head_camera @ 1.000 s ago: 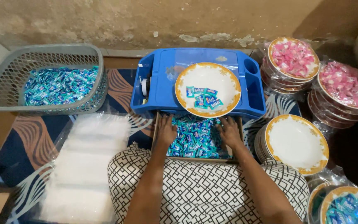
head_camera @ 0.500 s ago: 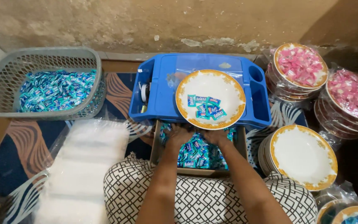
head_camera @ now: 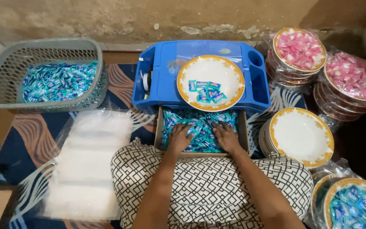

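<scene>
Resting flat, open: both hands on sweets, box walls close.

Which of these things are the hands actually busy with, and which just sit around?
In use: left hand and right hand, both in the cardboard box of blue wrapped sweets; gold-rimmed white plate holding a few sweets; blue plastic tray.

Lying about: grey mesh basket; clear plastic bags; wrapped plates of pink sweets.

Even, moderately bright light falls from above, leaving the far right edge and lower left corner in deep shadow. Glare glints off the clear plastic bags and the wrapped pink plates. Focus is sharp centrally, with slight wide-angle bending toward the edges.
</scene>
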